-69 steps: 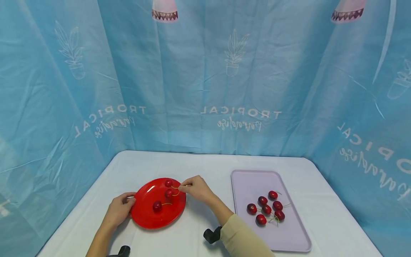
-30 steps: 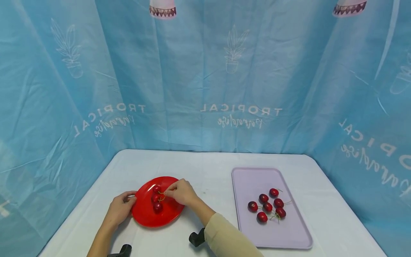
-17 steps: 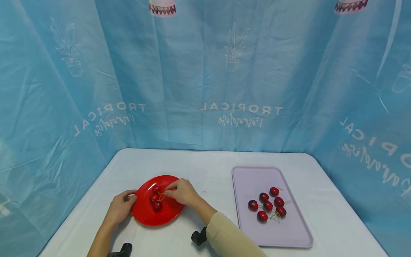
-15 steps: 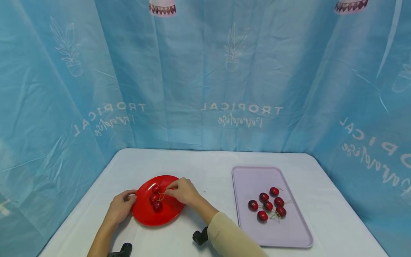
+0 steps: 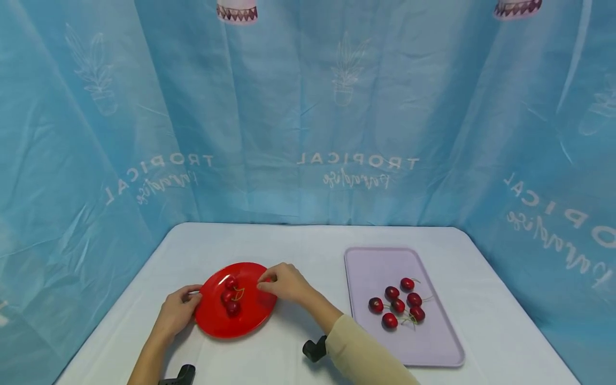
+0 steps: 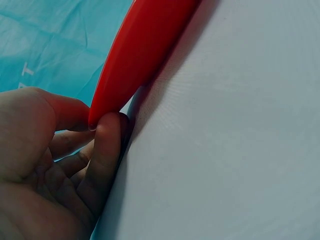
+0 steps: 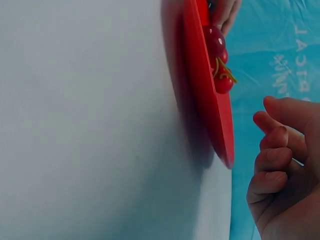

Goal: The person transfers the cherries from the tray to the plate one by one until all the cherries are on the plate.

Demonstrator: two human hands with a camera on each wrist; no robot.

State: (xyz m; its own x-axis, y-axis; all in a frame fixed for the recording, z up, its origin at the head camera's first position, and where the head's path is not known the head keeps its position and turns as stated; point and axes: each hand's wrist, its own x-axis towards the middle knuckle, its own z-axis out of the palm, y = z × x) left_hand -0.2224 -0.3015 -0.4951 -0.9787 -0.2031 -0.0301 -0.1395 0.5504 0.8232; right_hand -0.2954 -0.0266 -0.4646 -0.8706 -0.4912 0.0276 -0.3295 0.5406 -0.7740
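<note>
A round red plate lies on the white table at the left. Its left rim is pinched between the thumb and fingers of my left hand; the left wrist view shows the thumb against the plate's underside. Three cherries, among them the nearest cherry, sit in a row left of the plate's middle, their green stems pointing right. Over the plate's right edge hovers my right hand. Loosely bent, its fingers hold nothing, and in the right wrist view they are apart from the cherries.
A pale purple tray stands at the right with several stemmed cherries grouped on it. White table lies between plate and tray. A blue printed curtain surrounds the table's back and sides.
My right hand first moved left with cherry stems at its fingertips, drawing the cherries into a row. Since then it has let go and moved back right. My left hand stays on the rim.
</note>
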